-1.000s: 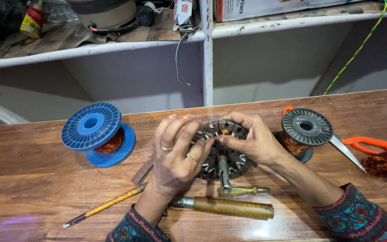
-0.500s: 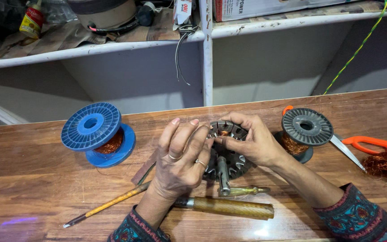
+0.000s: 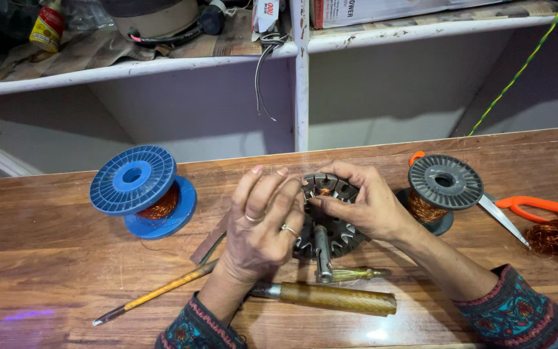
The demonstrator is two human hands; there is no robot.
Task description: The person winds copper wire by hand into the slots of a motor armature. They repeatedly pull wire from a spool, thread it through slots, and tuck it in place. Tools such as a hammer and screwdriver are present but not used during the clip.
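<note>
left hand [image 3: 263, 223] fingers pinching slotted metal stator [image 3: 330, 213] rim | right hand [image 3: 363, 207] gripping it | white-red label tag [image 3: 265, 14] hanging off shelf [image 3: 130, 68] | yellow bottle [image 3: 46, 27] lying far left

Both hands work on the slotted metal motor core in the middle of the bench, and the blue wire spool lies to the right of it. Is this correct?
Not quite. In the head view the blue wire spool lies left of the motor core; the grey spool is on the right. Both hands do work on it.

The left hand [image 3: 259, 223] wore two rings, a plain band and one with a small setting. Both wrists, below each hand, ended in dark teal knitted cuffs patterned in red and orange; the right hand [image 3: 366, 207] was bare.
</note>
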